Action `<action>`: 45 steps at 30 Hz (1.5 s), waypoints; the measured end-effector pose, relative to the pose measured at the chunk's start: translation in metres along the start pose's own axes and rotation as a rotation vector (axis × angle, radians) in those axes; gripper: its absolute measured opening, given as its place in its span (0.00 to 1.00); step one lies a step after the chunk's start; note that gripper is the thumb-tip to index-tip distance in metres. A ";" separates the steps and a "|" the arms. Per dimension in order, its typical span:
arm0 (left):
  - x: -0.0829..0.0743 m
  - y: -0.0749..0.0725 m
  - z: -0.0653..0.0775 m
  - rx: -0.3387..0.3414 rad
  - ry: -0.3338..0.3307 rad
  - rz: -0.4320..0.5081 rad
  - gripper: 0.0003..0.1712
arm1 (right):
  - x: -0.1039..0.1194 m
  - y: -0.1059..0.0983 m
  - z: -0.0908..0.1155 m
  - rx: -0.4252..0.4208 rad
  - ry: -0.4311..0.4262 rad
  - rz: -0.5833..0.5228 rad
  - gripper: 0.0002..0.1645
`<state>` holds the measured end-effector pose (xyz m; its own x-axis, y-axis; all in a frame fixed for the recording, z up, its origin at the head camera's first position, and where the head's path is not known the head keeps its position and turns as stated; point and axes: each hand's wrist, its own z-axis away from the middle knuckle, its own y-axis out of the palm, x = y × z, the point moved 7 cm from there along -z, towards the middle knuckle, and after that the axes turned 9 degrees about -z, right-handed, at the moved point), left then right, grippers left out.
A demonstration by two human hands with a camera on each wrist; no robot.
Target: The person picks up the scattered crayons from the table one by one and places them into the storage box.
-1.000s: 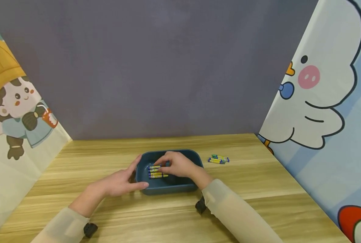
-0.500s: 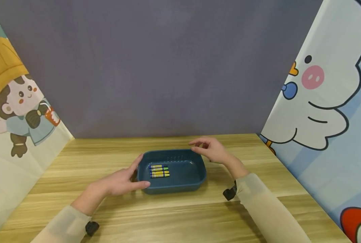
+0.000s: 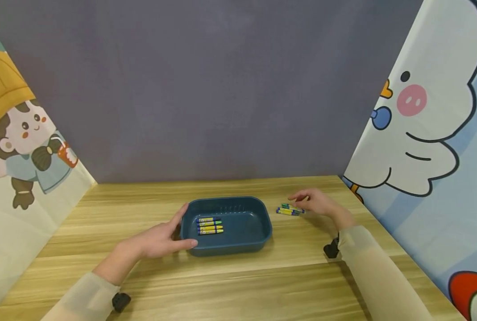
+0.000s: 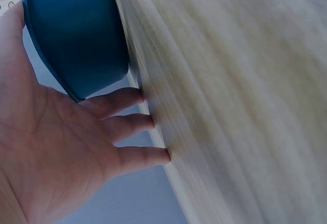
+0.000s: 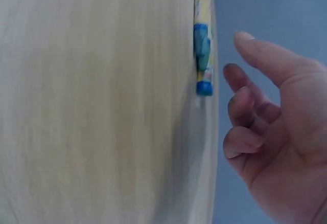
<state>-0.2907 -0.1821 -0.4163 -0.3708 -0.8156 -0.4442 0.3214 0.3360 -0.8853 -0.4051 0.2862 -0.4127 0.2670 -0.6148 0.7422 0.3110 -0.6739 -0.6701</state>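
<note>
The left hand (image 3: 158,240), spread wide and gripping nothing, touches a smooth, round-cornered dark-blue tray (image 3: 244,226); four slim, yellow-wrapped crayons (image 3: 210,228) lie inside, right of its fingers. The right hand (image 3: 316,203), loosely curled, holds nothing above a crayon pile (image 3: 288,213) on the wood-grained surface (image 3: 242,287); overlap obscures the pile's count.

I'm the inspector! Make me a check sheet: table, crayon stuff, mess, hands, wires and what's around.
Surface: pale wood-grain tabletop.
Job's things: dark-blue, rounded rectangular, plastic-looking tray, with four yellow-wrapped stick crayons in its left part; at least two loose yellow-wrapped crayons lie to its right.
Clutter: nothing seen.
Hands: left hand touches the tray's left end, fingers spread; right hand is by the loose crayons, gripping none.
Cables: nothing seen.
Surroundings: plain grey backdrop behind, cartoon-printed panels either side.
</note>
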 end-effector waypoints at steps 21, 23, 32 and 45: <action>0.000 0.000 0.000 -0.003 0.000 0.009 0.70 | -0.024 -0.008 0.000 -0.017 0.061 0.090 0.16; 0.000 0.000 0.000 -0.001 -0.003 0.007 0.70 | -0.025 -0.010 0.002 -0.024 0.057 0.091 0.16; 0.000 0.000 0.001 0.003 -0.006 0.006 0.69 | -0.029 -0.013 0.006 -0.032 0.083 0.072 0.17; 0.001 0.000 0.000 0.003 -0.010 0.003 0.69 | -0.022 -0.015 0.004 -0.083 0.070 0.086 0.19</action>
<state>-0.2905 -0.1827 -0.4165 -0.3610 -0.8195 -0.4451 0.3251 0.3367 -0.8837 -0.4125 0.3115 -0.4193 0.2239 -0.6969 0.6813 0.2128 -0.6472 -0.7320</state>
